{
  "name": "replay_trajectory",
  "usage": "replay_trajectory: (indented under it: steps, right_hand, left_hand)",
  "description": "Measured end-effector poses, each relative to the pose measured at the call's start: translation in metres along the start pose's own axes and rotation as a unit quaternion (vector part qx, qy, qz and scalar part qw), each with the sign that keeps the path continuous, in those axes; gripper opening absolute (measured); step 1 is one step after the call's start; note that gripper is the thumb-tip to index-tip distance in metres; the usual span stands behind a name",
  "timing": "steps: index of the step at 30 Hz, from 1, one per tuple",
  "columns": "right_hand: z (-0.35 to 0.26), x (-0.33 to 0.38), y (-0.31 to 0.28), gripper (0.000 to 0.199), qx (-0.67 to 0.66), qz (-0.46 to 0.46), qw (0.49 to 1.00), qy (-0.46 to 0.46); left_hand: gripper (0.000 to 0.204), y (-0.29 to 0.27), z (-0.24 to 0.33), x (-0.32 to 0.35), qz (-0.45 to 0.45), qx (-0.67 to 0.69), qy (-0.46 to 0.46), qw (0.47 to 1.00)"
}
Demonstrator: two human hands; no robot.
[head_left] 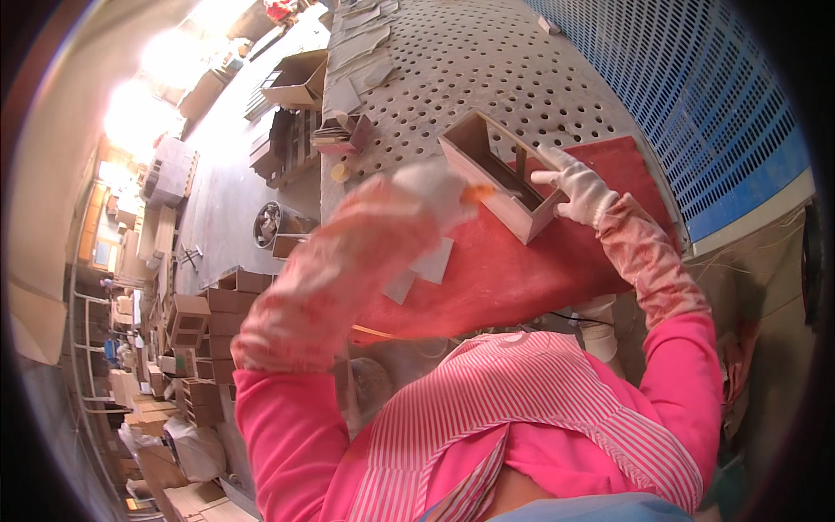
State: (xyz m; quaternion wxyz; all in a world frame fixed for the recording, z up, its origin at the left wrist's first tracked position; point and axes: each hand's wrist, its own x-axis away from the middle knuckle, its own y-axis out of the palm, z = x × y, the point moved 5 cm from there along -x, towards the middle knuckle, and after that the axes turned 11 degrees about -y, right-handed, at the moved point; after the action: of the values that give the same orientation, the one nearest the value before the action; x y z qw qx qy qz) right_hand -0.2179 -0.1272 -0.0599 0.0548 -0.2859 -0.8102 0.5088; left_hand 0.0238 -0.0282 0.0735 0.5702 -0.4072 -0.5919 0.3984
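Note:
An open, pinkish-brown box [515, 217] with a divider inside lies tilted across the red cloth [504, 287] and the perforated tabletop. My right hand [581, 187], in a white glove, grips the box's right end, fingers over its rim. At the box's near left side is my left hand [432, 190], also gloved and smeared by motion. From its fingers juts a small orange thing [477, 193], too blurred to name, close to the box wall. Two flat pale pieces [433, 261] lie on the cloth below my left hand.
Beyond the cloth stretches the grey perforated tabletop [461, 83], with a small box of flat pieces [346, 135] at its left edge. A blue slatted panel [696, 104] borders the right side. Cartons [209, 317] and a bucket [277, 224] stand on the floor at left.

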Motion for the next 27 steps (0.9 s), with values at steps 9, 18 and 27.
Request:
replay_trajectory:
  steps: [9, 18, 27]
  right_hand:
    - [0.011, 0.09, 0.014, 0.074, -0.022, 0.24, 0.969, 0.048]
    - [-0.002, 0.102, 0.016, 0.063, -0.043, 0.245, 0.968, 0.047]
    - [0.013, 0.103, 0.022, 0.051, -0.093, 0.288, 0.949, 0.084]
  left_hand:
    - [0.058, -0.013, -0.012, -0.103, 0.025, -0.036, -0.057, 0.997]
    - [0.059, -0.012, -0.011, -0.106, 0.016, -0.011, -0.04, 0.999]
    - [0.057, -0.02, -0.004, -0.099, 0.041, -0.002, 0.001, 0.999]
